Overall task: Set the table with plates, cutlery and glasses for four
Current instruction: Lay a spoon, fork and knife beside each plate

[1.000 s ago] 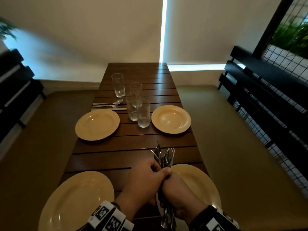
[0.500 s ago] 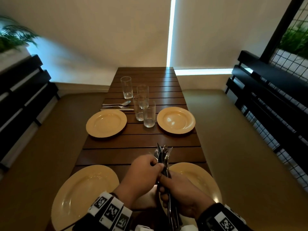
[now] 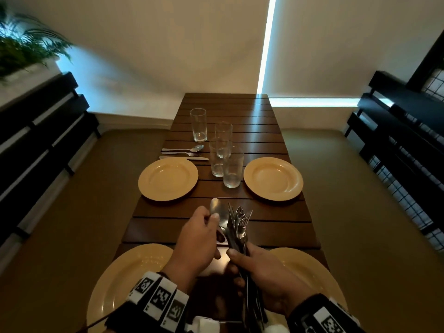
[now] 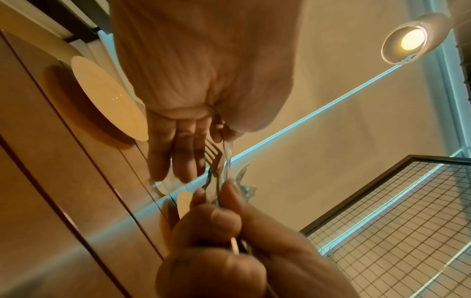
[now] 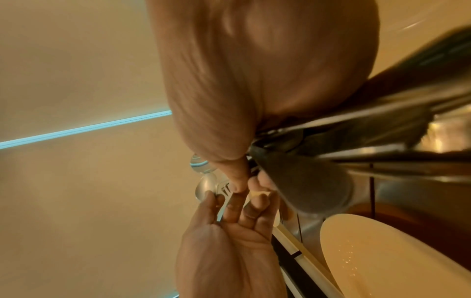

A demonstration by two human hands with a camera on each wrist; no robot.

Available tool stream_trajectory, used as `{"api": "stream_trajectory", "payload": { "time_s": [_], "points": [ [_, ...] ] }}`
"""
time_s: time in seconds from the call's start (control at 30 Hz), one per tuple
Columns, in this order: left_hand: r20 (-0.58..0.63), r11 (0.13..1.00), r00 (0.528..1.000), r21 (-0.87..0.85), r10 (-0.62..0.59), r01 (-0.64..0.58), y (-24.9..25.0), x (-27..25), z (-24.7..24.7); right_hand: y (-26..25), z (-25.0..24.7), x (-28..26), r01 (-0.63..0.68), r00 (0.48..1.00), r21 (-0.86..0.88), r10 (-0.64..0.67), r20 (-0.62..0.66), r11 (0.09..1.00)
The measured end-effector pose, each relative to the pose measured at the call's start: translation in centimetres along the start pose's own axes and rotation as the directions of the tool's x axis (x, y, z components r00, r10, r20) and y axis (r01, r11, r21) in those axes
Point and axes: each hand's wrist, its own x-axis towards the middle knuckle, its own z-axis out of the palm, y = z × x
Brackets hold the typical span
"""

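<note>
Separating spoon point(image 3: 214, 210) from cutlery bundle point(image 3: 237, 227), lower centre of frame above bench point(image 3: 264, 212). Left hand point(image 3: 199, 239) grip pinches spoon; right hand point(image 3: 266, 277) grip wraps bundle. Advice: draw spoon straight out, keep bundle tight, avoid snagging forks.

The left hand point(image 3: 200, 239) has drawn a spoon point(image 3: 214, 207) from the bundle point(image 3: 239, 227).
</note>
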Motion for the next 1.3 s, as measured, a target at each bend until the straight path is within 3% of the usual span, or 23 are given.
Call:
{"api": "stream_trajectory", "payload": {
  "time_s": [0.13, 0.27, 0.37, 0.47, 0.6, 0.67, 0.8, 0.87, 0.97, 1.03, 1.1, 1.2, 1.3],
  "points": [
    [-0.011, 0.995, 0.995, -0.013, -0.097, 0.096, -1.1, 0.3, 0.2, -0.1, 0.1, 1.5, -0.010, 0.998, -0.062, 0.006, -0.058, 0.998],
    [0.036, 0.956, 0.964, -0.125, -0.263, 0.265, -2.5, 1.4, -0.1, 0.5, 0.3, 2.5, -0.042, 0.995, -0.119, 0.031, -0.097, 0.992],
    [0.100, 0.913, 0.945, -0.245, -0.311, 0.327, -3.2, 2.3, -0.5, 0.7, 0.4, 2.9, -0.048, 0.995, -0.128, 0.036, -0.092, 0.991],
    [0.096, 0.909, 0.953, -0.288, -0.286, 0.302, -3.8, 2.9, -0.7, 0.6, 0.5, 3.3, -0.066, 0.993, -0.148, 0.051, -0.103, 0.987],
    [-0.028, 0.892, 0.966, -0.392, -0.256, 0.225, -3.9, 3.6, -1.8, 0.4, 0.7, 3.8, -0.057, 0.994, -0.188, 0.039, -0.098, 0.980],
    [-0.076, 0.823, 0.955, -0.530, -0.287, 0.205, -3.5, 4.4, -3.2, 0.4, 0.9, 3.7, -0.061, 0.995, -0.192, 0.044, -0.093, 0.980],
    [-0.034, 0.613, 0.944, -0.769, -0.327, 0.185, -3.5, 6.4, -7.3, 0.6, 1.2, 3.5, -0.032, 0.997, -0.179, 0.018, -0.079, 0.983],
    [-0.045, 0.595, 0.938, -0.783, -0.344, 0.181, -3.9, 7.5, -9.2, 0.7, 1.1, 3.5, -0.035, 0.997, -0.128, 0.025, -0.077, 0.991],
    [-0.086, 0.764, 0.931, -0.601, -0.355, 0.236, -5.4, 8.9, -10.9, 0.7, 0.8, 3.7, -0.039, 0.996, -0.073, 0.032, -0.086, 0.997],
    [-0.128, 0.914, 0.946, -0.324, -0.299, 0.245, -6.7, 10.0, -11.2, 0.6, 0.6, 3.8, -0.035, 0.996, -0.066, 0.029, -0.090, 0.997],
    [-0.150, 0.980, 0.969, 0.004, -0.197, 0.200, -7.8, 11.1, -11.2, 0.6, 0.5, 4.0, -0.030, 0.995, -0.059, 0.025, -0.093, 0.998],
    [-0.015, 0.879, 0.992, 0.462, -0.126, 0.119, -9.0, 12.2, -10.9, 0.6, 0.1, 4.3, -0.045, 0.994, -0.048, 0.039, -0.107, 0.998],
    [0.114, 0.802, 0.985, 0.596, -0.131, 0.038, -9.9, 12.9, -10.5, 0.7, -0.3, 4.5, -0.050, 0.993, -0.029, 0.046, -0.108, 0.998]
  ]
}}
